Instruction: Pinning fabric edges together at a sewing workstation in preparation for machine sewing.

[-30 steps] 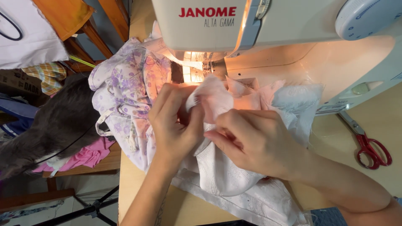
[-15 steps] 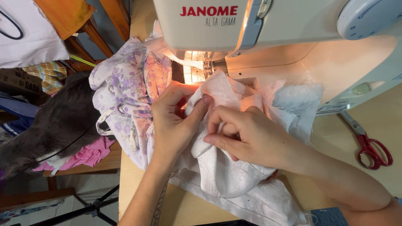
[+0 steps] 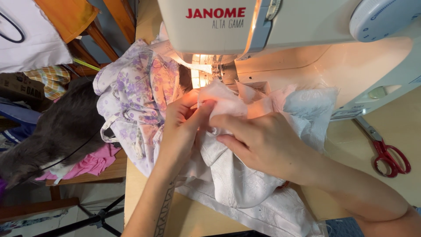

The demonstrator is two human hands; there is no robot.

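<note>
Both hands [image 3: 219, 131] pinched shut on pale pink fabric [image 3: 221, 103] beneath red-lettered white sewing machine [image 3: 280, 26]

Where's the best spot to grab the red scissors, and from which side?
Probably by the red handle loops. The scissors lie flat on the wooden table, blades toward the sewing machine, handles nearest the person, so reach from the near right with the right hand.

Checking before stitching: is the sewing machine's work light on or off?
On. The sewing machine throws a warm glow from under its head onto the pale pink fabric and both hands' fingertips near the needle.
</note>
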